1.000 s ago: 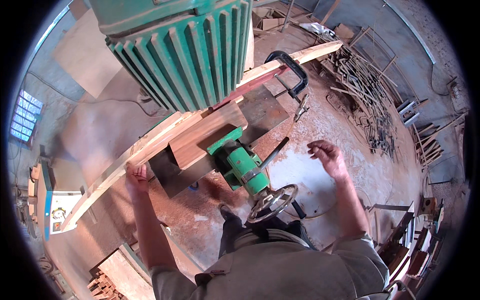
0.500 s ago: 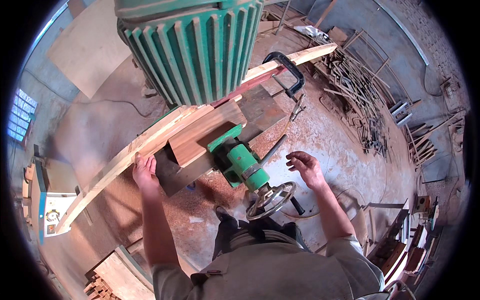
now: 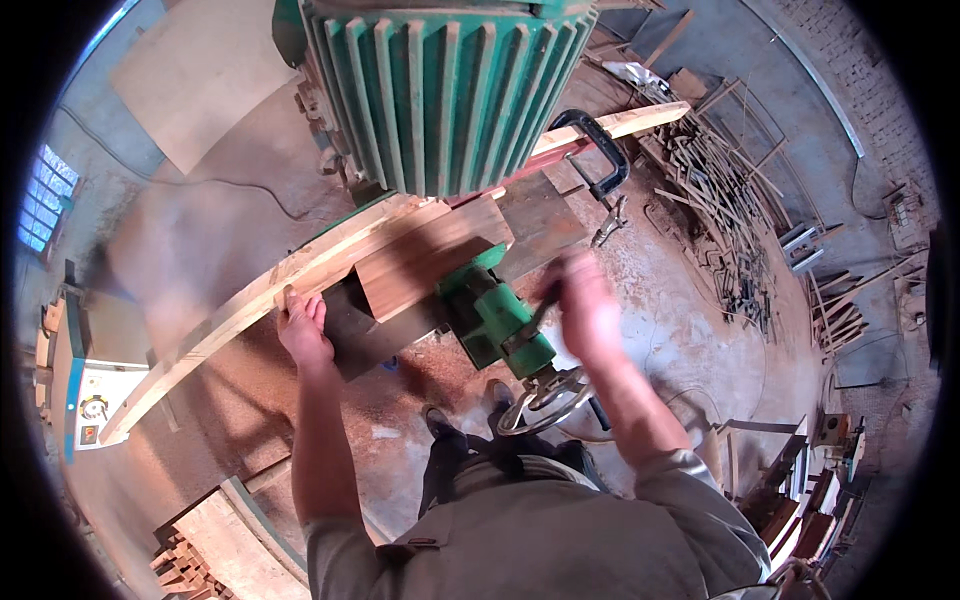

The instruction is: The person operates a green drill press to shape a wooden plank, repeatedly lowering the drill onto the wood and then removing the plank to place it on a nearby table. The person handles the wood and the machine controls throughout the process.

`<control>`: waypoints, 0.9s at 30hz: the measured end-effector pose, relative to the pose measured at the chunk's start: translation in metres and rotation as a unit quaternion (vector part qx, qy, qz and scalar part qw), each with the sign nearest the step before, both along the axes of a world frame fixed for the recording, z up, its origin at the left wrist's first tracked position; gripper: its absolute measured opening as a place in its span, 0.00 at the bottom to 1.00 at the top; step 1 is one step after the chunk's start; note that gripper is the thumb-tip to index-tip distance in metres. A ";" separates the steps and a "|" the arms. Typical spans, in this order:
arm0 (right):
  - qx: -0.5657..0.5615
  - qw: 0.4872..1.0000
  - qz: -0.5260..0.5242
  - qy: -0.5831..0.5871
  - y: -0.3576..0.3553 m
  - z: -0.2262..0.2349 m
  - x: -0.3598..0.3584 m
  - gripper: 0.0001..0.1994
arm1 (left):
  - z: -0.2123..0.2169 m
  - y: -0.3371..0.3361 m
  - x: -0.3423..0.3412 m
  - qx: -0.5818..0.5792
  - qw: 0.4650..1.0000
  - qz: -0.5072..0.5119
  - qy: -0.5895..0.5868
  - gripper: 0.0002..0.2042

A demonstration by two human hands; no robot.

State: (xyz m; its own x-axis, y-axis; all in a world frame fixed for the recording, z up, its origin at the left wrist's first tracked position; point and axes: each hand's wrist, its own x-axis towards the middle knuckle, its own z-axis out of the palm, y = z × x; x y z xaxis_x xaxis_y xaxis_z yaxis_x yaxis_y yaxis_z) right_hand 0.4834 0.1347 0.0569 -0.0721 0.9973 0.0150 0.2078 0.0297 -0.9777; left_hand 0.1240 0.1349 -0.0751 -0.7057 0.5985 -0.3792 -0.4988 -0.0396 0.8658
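A long pale plank [image 3: 250, 300] lies slantwise across the machine's worktop [image 3: 540, 215], running under the big green ribbed motor housing [image 3: 440, 90]; a black clamp [image 3: 600, 150] grips it beyond the housing. The left hand [image 3: 302, 330] presses its fingers onto the plank's near edge, on the near side of the housing. The right hand [image 3: 585, 305] is blurred above the green shaft [image 3: 500, 320] and handwheel [image 3: 545, 400], touching nothing clearly, and whether it is clenched I cannot tell.
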 end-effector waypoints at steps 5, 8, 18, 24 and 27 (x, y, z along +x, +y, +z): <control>0.002 0.849 0.424 -0.316 -0.006 0.037 -0.112 0.22 | -0.009 0.002 -0.001 0.020 1.000 -0.017 0.010 0.17; -0.051 0.820 0.445 -0.357 -0.008 0.030 -0.130 0.22 | -0.010 0.000 -0.003 -0.004 1.000 -0.005 0.028 0.16; 0.077 0.914 0.342 -0.205 -0.015 0.022 -0.099 0.21 | -0.044 0.005 -0.021 0.130 0.988 -0.045 -0.065 0.21; 0.216 0.951 -0.071 -0.210 0.098 0.213 0.073 0.20 | -0.016 -0.001 -0.005 0.076 0.996 0.040 0.036 0.22; 0.325 0.926 -0.185 -0.046 0.115 0.360 0.110 0.22 | -0.012 -0.006 0.006 0.076 0.990 0.006 0.117 0.19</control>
